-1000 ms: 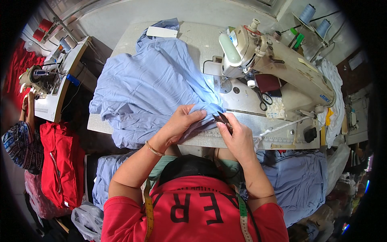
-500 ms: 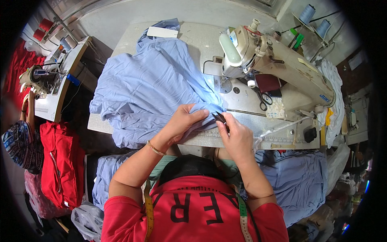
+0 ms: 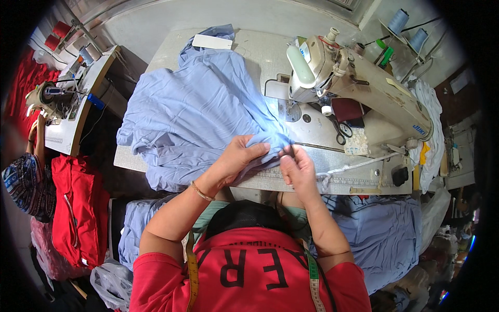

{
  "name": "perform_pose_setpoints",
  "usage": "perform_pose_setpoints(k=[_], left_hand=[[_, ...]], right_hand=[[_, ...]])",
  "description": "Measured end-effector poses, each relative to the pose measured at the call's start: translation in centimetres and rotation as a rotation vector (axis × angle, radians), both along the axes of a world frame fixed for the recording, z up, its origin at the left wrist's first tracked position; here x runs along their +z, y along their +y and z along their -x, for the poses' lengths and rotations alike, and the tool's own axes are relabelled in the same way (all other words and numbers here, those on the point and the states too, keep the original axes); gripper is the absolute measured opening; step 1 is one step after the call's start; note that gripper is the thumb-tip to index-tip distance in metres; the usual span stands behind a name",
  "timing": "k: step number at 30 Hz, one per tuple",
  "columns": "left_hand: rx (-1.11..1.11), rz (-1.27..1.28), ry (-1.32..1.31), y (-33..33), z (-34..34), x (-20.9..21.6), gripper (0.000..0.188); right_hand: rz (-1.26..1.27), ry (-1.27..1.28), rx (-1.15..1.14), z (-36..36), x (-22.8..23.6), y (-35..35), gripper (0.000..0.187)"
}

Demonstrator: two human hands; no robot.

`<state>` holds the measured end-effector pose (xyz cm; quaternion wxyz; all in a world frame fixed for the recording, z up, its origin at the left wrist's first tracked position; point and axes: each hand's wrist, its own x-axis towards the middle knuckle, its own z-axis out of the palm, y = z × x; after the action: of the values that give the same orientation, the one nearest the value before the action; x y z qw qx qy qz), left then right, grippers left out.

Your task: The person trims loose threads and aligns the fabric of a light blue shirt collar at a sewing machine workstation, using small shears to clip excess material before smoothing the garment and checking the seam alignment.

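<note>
Hands gathering pale blue woven fabric at the front edge of my sewing table.
My left hand grips a bunched fold; my right hand pinches the same fold beside it, just before the cream industrial sewing machine.

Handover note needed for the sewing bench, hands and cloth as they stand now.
Left hand: grip shut on a bunched fold of the light blue garment.
Right hand: fingertips pinch the same fold beside the left; whether a small tool is in it cannot be told.
Garment lies spread across the table, left of the sewing machine; the held fold is at the table's front edge, short of the needle.
Scissors lie by the machine.
Done: fold gathered. Left: nothing under the needle yet.
</note>
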<state>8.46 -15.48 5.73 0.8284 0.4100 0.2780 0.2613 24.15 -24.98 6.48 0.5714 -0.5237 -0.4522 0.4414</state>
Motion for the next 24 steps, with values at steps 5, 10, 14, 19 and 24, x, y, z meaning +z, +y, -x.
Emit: perform_pose_setpoints(k=[5, 10, 14, 19, 24], left_hand=[[0.017, 0.033, -0.006, -0.2, 0.0, 0.7, 0.02], [-0.014, 0.018, 0.011, 0.0, 0.3, 0.0, 0.019], [-0.051, -0.052, 0.031, -0.1, 0.1, -0.7, 0.018], [-0.045, -0.124, 0.026, -0.5, 0.1, -0.2, 0.016], [-0.072, -0.158, 0.055, -0.3, 0.2, -0.2, 0.015]], right_hand=[[0.121, 0.143, 0.027, -3.3, 0.8, 0.4, 0.02], [0.103, -1.459, -0.255, -5.5, 0.8, 0.0, 0.033], [-0.223, -1.179, -0.122, -4.6, 1.3, 0.5, 0.031], [-0.369, -0.906, 0.054, -0.8, 2.0, 1.5, 0.021], [-0.483, -1.086, 0.042, -1.0, 2.3, 1.9, 0.013]])
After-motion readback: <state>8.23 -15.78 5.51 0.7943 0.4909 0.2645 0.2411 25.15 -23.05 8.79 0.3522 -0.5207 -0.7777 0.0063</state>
